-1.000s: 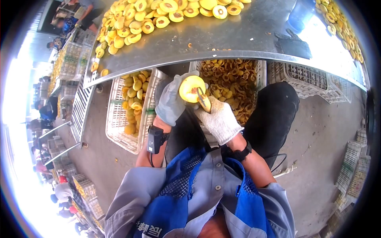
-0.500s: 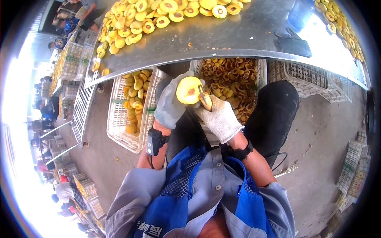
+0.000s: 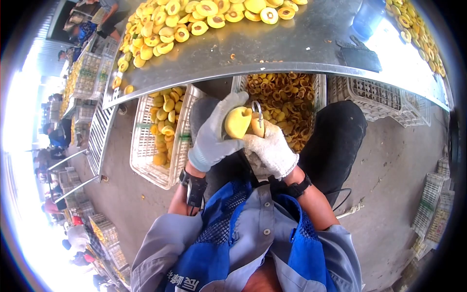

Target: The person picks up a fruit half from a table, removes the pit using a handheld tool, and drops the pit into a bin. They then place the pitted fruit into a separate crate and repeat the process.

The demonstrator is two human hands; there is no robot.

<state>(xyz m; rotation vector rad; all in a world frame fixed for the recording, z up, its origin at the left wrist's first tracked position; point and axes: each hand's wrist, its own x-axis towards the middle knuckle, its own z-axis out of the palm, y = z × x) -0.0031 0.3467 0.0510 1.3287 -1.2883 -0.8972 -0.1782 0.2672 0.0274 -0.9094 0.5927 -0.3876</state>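
Metal table [image 3: 292, 46] over crates [image 3: 146, 163]; left grip [image 3: 212, 138] cupping fruit [image 3: 237, 123], right grip [image 3: 273, 152] clasping looped tool [image 3: 258, 126].

Fruit [image 3: 237, 124] left of tool [image 3: 258, 127], halves [image 3: 199, 27] on table [image 3: 292, 48], crates [image 3: 138, 141] below

Near the centre of the frame, the yellow fruit [image 3: 237, 123] no longer turns its round cut face to the camera; its rounded outer side now shows, with a notch at the upper right edge. The left hand [image 3: 209, 142] has rolled over, its back now facing up and its fingers and thumb spread apart around the fruit. The tool [image 3: 258, 127] no longer overlaps the cut face: its metal loop stands more upright, just right of the fruit. The black wrist device [image 3: 196, 191] has turned and sits lower in the frame.
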